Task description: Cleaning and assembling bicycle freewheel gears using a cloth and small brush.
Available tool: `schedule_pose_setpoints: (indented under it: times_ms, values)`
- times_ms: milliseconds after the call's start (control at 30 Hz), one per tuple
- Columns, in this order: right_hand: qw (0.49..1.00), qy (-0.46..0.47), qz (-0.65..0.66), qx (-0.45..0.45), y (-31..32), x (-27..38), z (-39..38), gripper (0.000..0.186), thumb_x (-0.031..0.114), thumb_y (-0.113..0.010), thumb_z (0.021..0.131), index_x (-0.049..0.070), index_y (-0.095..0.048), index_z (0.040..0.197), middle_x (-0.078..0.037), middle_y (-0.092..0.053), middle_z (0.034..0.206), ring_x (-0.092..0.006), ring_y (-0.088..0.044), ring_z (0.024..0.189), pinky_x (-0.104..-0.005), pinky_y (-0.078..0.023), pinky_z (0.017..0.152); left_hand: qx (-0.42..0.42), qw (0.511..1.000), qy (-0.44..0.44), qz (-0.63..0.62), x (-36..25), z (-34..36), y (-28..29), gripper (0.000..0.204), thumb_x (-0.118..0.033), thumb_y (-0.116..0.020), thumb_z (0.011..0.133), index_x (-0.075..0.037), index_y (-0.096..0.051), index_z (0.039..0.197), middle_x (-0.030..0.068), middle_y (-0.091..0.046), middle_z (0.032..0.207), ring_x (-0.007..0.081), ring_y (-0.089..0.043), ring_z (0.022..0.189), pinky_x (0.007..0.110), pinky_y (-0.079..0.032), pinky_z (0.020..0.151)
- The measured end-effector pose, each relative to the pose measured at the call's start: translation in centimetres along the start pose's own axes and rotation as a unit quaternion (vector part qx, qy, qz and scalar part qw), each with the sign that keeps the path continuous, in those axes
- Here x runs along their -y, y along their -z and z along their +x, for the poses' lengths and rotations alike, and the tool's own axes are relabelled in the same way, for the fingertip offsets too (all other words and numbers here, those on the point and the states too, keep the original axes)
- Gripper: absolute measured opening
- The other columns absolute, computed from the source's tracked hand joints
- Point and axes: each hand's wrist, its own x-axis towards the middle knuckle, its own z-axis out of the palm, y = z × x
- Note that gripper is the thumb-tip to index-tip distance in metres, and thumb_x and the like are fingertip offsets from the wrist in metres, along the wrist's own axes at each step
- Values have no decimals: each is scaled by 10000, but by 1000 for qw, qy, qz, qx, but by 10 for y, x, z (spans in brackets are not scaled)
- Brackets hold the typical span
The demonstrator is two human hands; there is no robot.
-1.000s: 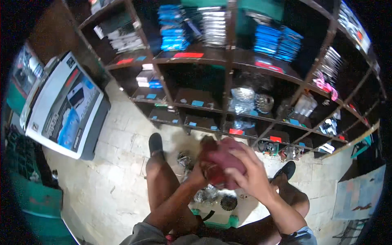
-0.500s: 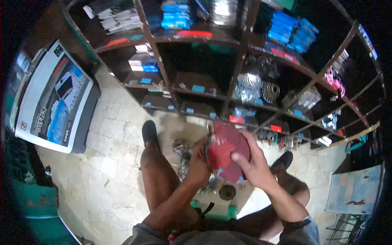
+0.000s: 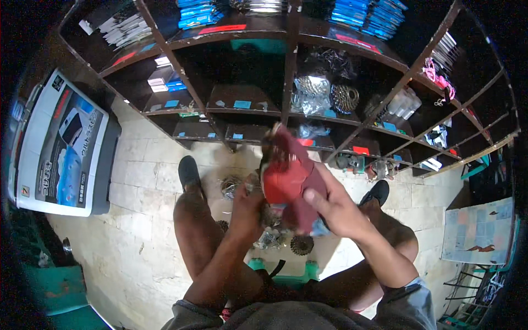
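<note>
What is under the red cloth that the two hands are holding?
Below the red cloth some metal toothed gears lie on the pale floor. The left hand and right hand grip the cloth. Whatever is wrapped inside it is covered and cannot be seen.

Single head view, looking steeply down, close over hands and knees, facing shelves (image 3: 286, 104) across floor (image 3: 137, 181).

Dark wooden shelving (image 3: 286, 71) holds blue packets (image 3: 195, 11) and metal gear clusters (image 3: 344, 98). A large printed cardboard box (image 3: 58, 146) leans at left on the pale tiled floor (image 3: 137, 181). Black shoes (image 3: 188, 171) rest there.
</note>
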Motion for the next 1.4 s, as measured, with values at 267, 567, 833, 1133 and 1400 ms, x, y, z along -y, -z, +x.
schedule_pose_setpoints:
  times_ms: [267,567,833,1133,1400]
  values:
    - [991,21,19,-133,31,7,8,421,116,-615,1043,-22,-499,1423,-87,-675,1266,-155,-625,1154,-322,-477,1039,3,991,89,-99,-16,-6,-10,391,-322,-700,1005,-41,-576,1246,84,-675,1090,193,-692,950,378,-610,802]
    - [986,55,-100,-124,21,2,-1,418,28,-649,997,-33,-525,1391,-132,-707,1213,-176,-666,1098,-323,-511,987,-130,985,-31,108,-55,9,8,406,-394,-729,966,-37,-630,1132,92,-654,963,182,-655,872,381,-569,756]
    - [971,96,-110,-190,49,23,-10,471,-4,-660,980,-45,-490,1417,-161,-703,1248,-186,-668,1151,-330,-508,1009,-145,942,-297,58,-113,100,21,382,-319,-639,1044,35,-674,1183,113,-712,1086,169,-666,939,342,-550,842]
    - [945,56,-301,-117,38,21,-27,501,110,-743,920,17,-563,1378,-234,-697,1231,-328,-728,1101,-395,-556,934,-160,968,-69,-179,-51,371,1,327,-284,-677,994,-94,-604,1250,103,-695,1095,271,-708,902,518,-626,737]
    - [947,53,-306,-77,33,30,-33,533,80,-776,896,40,-564,1383,-210,-697,1253,-325,-748,1062,-369,-599,836,5,969,-134,208,2,533,29,457,-384,-653,960,-142,-625,1347,133,-642,1357,328,-632,1213,461,-546,955]
